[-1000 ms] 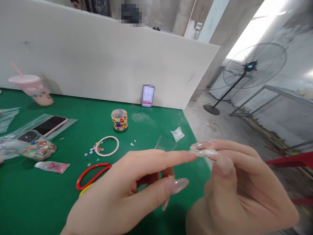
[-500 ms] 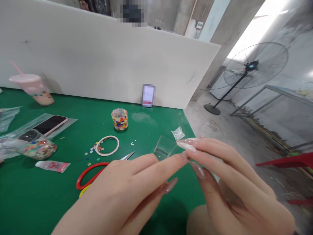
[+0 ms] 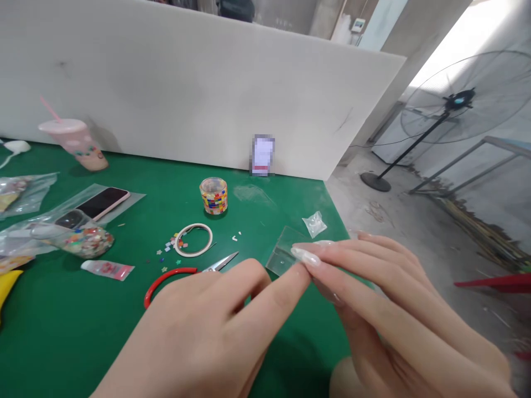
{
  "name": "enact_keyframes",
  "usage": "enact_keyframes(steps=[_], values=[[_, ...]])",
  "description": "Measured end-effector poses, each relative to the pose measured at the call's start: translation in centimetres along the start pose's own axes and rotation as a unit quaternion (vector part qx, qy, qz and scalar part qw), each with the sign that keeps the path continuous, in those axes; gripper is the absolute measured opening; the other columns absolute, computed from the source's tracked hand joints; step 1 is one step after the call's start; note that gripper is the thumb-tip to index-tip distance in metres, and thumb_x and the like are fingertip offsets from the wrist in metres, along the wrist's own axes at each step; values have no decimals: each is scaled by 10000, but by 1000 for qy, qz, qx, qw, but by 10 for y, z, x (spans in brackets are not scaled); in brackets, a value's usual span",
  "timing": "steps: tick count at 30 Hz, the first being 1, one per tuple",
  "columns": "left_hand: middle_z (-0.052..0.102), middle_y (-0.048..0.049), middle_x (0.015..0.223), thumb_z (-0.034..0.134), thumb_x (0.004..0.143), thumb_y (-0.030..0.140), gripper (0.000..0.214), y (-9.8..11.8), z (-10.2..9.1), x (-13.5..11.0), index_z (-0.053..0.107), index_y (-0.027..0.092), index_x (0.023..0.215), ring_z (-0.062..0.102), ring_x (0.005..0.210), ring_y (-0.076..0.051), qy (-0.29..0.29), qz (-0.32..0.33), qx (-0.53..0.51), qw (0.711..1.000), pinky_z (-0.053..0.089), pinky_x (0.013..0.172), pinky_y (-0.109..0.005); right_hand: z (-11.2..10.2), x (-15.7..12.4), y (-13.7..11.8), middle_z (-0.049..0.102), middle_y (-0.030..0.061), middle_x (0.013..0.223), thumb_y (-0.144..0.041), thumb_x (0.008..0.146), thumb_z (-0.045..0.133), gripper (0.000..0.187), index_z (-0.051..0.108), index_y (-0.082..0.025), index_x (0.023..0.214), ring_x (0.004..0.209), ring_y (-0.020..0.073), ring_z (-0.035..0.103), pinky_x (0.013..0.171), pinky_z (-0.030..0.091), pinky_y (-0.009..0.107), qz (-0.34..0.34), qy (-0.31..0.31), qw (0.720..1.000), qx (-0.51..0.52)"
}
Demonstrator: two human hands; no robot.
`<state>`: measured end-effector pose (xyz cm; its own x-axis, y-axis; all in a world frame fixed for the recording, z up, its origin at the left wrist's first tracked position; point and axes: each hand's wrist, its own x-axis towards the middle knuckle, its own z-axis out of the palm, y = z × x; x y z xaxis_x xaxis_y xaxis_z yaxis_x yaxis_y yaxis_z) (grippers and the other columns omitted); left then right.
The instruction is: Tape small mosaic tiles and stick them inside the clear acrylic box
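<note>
My left hand (image 3: 215, 320) is closed, its index fingertip pressed against the fingertips of my right hand (image 3: 385, 298). My right hand is closed too, fingers together over the thumb. Anything between the fingertips is hidden. Just behind them lies a clear plastic piece (image 3: 279, 255), partly covered by my right fingers. Scissors with red handles (image 3: 168, 275) lie beside my left hand, partly under it. Farther back stands a small clear cup (image 3: 214, 198) banded with coloured squares. A ring of white tape (image 3: 177, 243) lies flat in front of the cup.
Around the tape ring are scattered small coloured pieces (image 3: 168, 244). To the left lie a pink-and-white tube (image 3: 108, 270), a bag of beads (image 3: 89, 241) and a phone (image 3: 105, 203). A pink drink cup (image 3: 81, 146) stands behind. A small clear packet (image 3: 315, 224) sits near the right table edge.
The view has shifted, so the table things appear farther right. My left index finger is more bent and my left thumb has gone out of sight. My fingertips stay together.
</note>
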<state>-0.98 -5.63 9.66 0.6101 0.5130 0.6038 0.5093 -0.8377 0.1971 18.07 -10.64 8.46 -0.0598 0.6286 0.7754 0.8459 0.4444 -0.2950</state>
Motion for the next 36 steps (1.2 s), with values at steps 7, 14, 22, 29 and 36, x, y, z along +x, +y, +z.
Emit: enact_keyframes(steps=[7, 14, 22, 29, 36], values=[[634, 62, 718, 421, 960, 31, 265, -2, -2, -2, 580, 228, 1039, 617, 555, -120, -9, -24, 8, 1000, 419, 475, -269, 13, 5, -3, 800, -7, 1113, -216, 1088, 430, 226, 646, -193, 1150, 1073, 98, 716, 1133, 452, 290, -56, -31, 996, -67], [609, 60, 705, 407, 1025, 133, 214, 1, -10, -1, 592, 234, 984, 573, 512, -131, -37, -47, 0, 998, 415, 436, -276, 17, 6, -9, 806, -25, 1037, -215, 1069, 473, 154, 625, -206, 1095, 1030, 87, 720, 1103, 452, 292, -47, -23, 996, -68], [626, 75, 706, 405, 1032, 144, 198, -1, -6, -3, 568, 247, 1077, 597, 502, -119, -27, -27, -20, 999, 452, 424, -254, 20, 8, -3, 790, -44, 1016, -148, 1017, 510, 160, 650, -206, 1067, 989, 72, 705, 1066, 476, 269, -48, 7, 998, -42], [620, 80, 672, 402, 1024, 131, 238, -2, -7, -1, 575, 254, 1131, 592, 470, -122, -10, -23, 0, 1000, 466, 410, -251, 20, 6, -5, 782, -50, 1015, -194, 1053, 487, 156, 640, -220, 1072, 1011, 55, 697, 1056, 489, 261, -41, 9, 999, -32], [621, 74, 661, 364, 1035, 135, 303, -4, -6, -6, 582, 244, 1214, 598, 463, -124, 4, -5, 32, 999, 493, 416, -240, 19, 8, -7, 766, -47, 1008, -220, 1089, 428, 193, 618, -232, 1060, 1034, 60, 683, 1112, 463, 296, -37, 3, 999, -34]])
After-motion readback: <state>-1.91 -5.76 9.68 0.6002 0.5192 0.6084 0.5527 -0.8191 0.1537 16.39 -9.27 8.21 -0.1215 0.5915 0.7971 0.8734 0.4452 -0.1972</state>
